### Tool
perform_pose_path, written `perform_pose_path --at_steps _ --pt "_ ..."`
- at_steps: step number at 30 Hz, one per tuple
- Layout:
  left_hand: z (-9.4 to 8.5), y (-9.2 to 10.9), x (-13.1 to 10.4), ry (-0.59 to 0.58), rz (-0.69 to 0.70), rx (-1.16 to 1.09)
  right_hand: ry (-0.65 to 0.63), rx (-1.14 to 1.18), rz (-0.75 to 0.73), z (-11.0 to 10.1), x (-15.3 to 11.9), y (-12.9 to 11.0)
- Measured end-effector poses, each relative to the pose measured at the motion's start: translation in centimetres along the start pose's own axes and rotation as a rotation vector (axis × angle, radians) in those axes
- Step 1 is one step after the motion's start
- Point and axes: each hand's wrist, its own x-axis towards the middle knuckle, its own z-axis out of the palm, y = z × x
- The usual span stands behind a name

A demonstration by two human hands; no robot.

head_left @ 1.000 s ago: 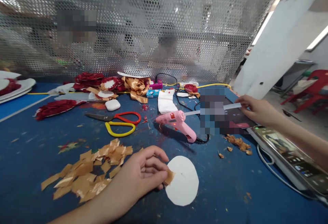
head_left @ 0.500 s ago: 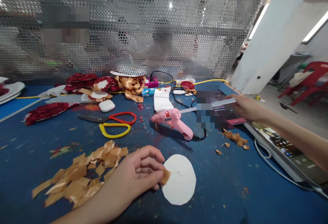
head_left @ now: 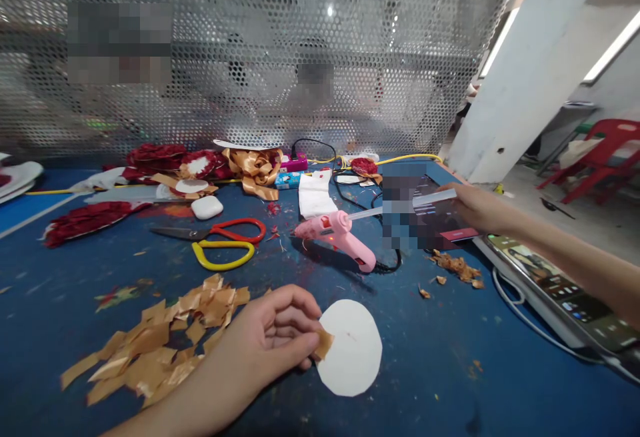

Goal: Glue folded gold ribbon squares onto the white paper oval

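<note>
My left hand (head_left: pixel 283 330) pinches a small gold ribbon piece (head_left: pixel 325 344) between thumb and fingers, over the left edge of a white paper disc (head_left: pixel 351 350). A pink glue gun (head_left: pixel 333 237) lies on its side behind the disc, its nozzle pointing left. From its back sticks a long translucent glue stick (head_left: pixel 367 212), partly behind a blurred patch. My right hand (head_left: pixel 473 207) has its fingers closed on the far end of this stick. Beside my left forearm lies a loose heap of cut gold ribbon pieces (head_left: pixel 150 347).
Scissors (head_left: pixel 225 244) with red and yellow handles and a white case (head_left: pixel 207 208) lie left of the gun. Red ribbon flowers (head_left: pixel 157 157) and curled gold ribbon (head_left: pixel 255 170) sit along the perforated metal screen (head_left: pixel 300 110). A phone (head_left: pixel 560 290) with a white cable lies under my right forearm.
The camera view has shifted very slightly. Both hands keep their places, still on the ribbon piece and the glue stick.
</note>
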Motion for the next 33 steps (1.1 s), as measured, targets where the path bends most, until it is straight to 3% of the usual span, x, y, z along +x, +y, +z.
perform_pose_path --at_steps 9,20,33 --pt "-0.3 -0.5 0.4 0.019 0.016 0.063 -0.017 -0.026 0.028 -0.8 0.4 -1.1" --pt "0.7 0.3 0.1 0.150 0.024 0.023 0.005 -0.031 0.008 -0.5 0.7 -0.3" --pt "0.8 0.2 0.0 0.163 0.041 0.018 0.007 -0.006 -0.013 -0.1 0.9 -0.1"
